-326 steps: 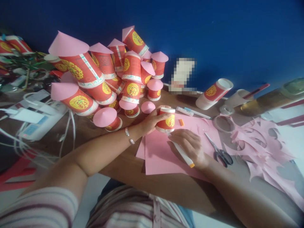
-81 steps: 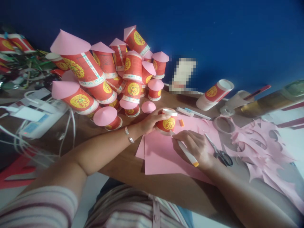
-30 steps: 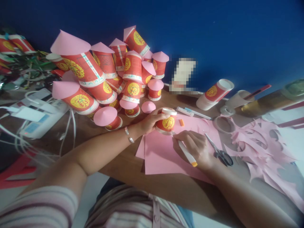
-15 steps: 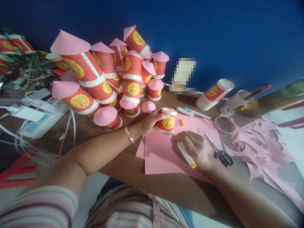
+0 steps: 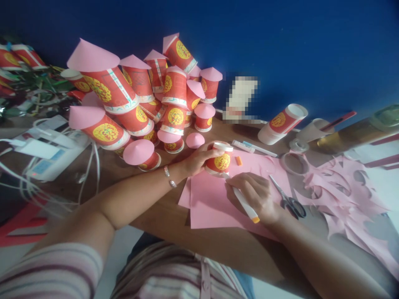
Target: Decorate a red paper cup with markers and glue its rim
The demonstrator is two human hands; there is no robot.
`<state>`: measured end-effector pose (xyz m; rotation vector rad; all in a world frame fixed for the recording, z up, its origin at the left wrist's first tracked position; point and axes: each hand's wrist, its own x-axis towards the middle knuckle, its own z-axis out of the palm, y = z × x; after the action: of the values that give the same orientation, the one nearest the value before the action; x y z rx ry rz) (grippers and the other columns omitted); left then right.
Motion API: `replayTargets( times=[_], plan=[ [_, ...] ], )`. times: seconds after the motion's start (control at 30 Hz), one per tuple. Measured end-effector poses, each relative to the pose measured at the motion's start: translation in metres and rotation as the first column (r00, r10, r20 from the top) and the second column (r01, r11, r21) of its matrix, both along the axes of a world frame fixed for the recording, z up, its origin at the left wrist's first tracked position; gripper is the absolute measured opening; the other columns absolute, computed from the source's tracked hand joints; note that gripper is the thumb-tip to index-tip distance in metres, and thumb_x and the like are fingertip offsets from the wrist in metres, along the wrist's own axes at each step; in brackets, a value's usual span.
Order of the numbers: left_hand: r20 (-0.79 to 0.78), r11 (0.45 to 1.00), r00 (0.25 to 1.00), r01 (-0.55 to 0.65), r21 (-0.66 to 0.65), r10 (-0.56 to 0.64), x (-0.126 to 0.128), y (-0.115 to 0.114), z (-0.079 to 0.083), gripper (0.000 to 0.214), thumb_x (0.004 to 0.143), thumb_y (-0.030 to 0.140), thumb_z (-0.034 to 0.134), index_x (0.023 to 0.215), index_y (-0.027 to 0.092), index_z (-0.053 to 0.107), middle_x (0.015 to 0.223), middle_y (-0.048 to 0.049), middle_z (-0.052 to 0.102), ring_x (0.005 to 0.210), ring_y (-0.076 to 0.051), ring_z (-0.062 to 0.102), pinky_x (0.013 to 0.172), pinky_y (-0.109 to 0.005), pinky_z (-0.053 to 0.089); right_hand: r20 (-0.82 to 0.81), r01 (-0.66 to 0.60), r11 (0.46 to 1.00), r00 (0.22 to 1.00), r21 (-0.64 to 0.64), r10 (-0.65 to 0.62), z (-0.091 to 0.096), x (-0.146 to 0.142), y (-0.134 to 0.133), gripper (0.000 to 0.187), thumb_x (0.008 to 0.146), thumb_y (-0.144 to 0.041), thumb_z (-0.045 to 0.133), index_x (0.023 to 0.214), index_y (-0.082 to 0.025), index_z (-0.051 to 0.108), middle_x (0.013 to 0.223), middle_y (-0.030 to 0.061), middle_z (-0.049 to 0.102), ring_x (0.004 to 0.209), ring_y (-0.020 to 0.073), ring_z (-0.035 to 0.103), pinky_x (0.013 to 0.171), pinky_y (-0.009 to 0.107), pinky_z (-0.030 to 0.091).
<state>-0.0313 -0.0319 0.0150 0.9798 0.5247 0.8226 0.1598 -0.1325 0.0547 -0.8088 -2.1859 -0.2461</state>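
My left hand is wrapped round the side of a red paper cup with a yellow round emblem and white bands. The cup is over sheets of pink paper. In my right hand is a white marker with an orange end, its tip close to the cup's lower edge; whether they touch I cannot tell. A small orange cap lies on the paper just right of the cup. Scissors with dark handles rest beside my right hand.
Many red cups with pink cone tops are piled at the left. Cut pink scraps and a tape roll lie right. Stacked cups and markers are behind. A white power strip with cables stands far left.
Almost nothing differs. My right hand and the marker have shifted very slightly right and down; my left hand keeps hold of the cup.
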Motion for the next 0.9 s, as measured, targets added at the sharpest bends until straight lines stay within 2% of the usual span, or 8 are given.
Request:
replayTargets(
  times=[0.4,0.9],
  plan=[
    [-0.001,1.0,1.0,0.001,-0.015,-0.001,0.0004,0.0004,-0.0007,0.046,0.081,0.04,0.086,0.119,0.017,0.074,0.11,-0.0089,0.075,0.1,-0.02,0.07,0.085,-0.031,0.054,0.006,-0.006,1.0,1.0,-0.003,0.006,-0.0036,0.0023,0.0018,0.014,0.096,-0.004,0.066,0.097,-0.018,0.061,0.072,0.0004,0.07,0.06,0.0139,0.065,0.059,0.027,0.052],
    [-0.009,0.998,1.0,0.022,0.066,-0.021,0.0011,-0.0012,0.0026,0.04,0.085,0.04,0.083,0.116,0.017,0.075,0.116,-0.0114,0.075,0.104,-0.022,0.068,0.093,-0.034,0.052,0.032,-0.017,1.0,0.999,-0.021,0.018,-0.0012,0.0027,0.0028,0.015,0.097,-0.006,0.067,0.105,-0.018,0.064,0.08,0.0028,0.075,0.068,0.0159,0.072,0.064,0.028,0.058]
  ],
)
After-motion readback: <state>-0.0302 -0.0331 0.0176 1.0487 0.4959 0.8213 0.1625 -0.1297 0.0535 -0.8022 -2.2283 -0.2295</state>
